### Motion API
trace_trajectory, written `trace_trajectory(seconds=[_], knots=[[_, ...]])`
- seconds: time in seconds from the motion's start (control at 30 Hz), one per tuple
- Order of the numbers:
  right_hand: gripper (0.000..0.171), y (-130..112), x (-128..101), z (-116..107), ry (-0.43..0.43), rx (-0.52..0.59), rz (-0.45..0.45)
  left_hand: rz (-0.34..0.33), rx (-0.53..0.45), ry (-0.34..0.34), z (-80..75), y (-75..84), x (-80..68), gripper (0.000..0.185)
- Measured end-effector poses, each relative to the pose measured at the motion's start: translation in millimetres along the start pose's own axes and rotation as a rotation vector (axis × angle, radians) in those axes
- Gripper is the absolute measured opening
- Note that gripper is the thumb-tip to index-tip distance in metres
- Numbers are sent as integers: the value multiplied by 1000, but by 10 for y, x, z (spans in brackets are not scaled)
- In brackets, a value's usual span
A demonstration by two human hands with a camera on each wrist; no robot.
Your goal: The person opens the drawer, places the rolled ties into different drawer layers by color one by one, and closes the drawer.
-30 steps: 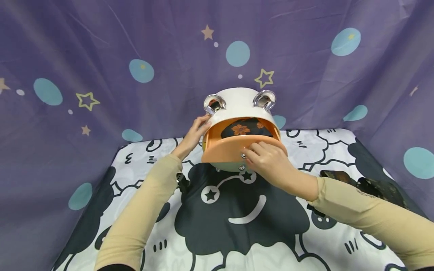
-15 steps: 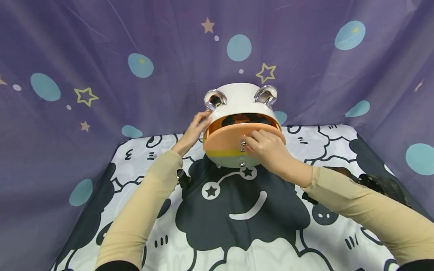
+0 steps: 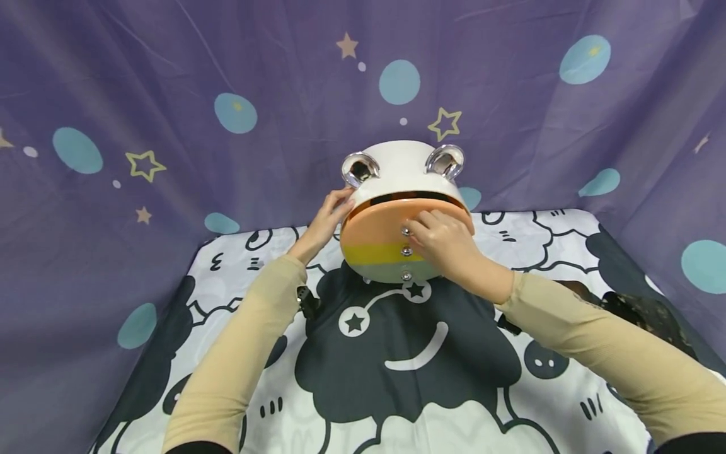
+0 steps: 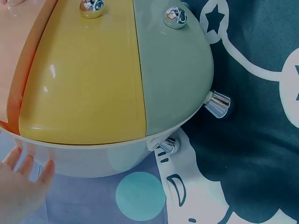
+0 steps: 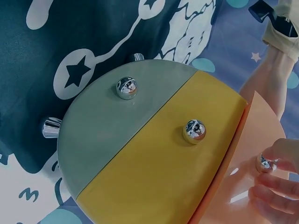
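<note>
A frog-shaped drawer cabinet (image 3: 399,162) with a white body, chrome eye rings and chrome feet stands at the back of the table. Its front has an orange top drawer (image 3: 368,230), a yellow drawer (image 4: 88,79) and a green drawer (image 5: 100,126), each with a round chrome knob. The right hand (image 3: 445,246) pinches the orange drawer's knob (image 5: 264,164) between thumb and fingers. That drawer stands slightly out, with a narrow dark gap above it; what lies inside is mostly hidden. The left hand (image 3: 326,221) rests with extended fingers against the cabinet's white left side.
A white tablecloth (image 3: 431,435) with dark cartoon sheep covers the table. Purple curtains (image 3: 283,94) hang close behind the cabinet and along both sides. A dark, patterned object (image 3: 646,318) lies on the right, partly behind the right forearm.
The right hand has pushed the orange drawer inward, away from the camera. The flowered dark cloth inside it has gone almost out of sight. The left hand has stayed on the cabinet's side.
</note>
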State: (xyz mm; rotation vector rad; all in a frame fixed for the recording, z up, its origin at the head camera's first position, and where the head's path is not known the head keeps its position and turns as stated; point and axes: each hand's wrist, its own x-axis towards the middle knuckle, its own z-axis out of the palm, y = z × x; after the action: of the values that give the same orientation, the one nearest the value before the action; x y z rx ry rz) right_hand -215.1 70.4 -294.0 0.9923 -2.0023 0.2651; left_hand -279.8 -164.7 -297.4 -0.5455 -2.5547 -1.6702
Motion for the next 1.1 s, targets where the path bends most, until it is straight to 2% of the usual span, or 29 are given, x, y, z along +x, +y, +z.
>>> trace_trajectory(seconds=[0.43, 0.57, 0.63, 0.7, 0.8, 1.1], knots=[[19, 39, 30, 107, -22, 24, 49, -9, -24, 17, 9, -23, -33, 38], [18, 50, 62, 122, -35, 37, 59, -15, -36, 16, -4, 106, -88, 37], [17, 63, 72, 131, -40, 43, 66, -7, -36, 19, -3, 110, -82, 37], [18, 74, 72, 135, -45, 48, 74, 0, -28, 27, 6, 95, -70, 36], [18, 81, 57, 140, -45, 59, 79, 6, -35, 29, 14, -28, -18, 36], [18, 108, 81, 145, -39, 55, 89, 13, -32, 36, 18, -8, 24, 35]])
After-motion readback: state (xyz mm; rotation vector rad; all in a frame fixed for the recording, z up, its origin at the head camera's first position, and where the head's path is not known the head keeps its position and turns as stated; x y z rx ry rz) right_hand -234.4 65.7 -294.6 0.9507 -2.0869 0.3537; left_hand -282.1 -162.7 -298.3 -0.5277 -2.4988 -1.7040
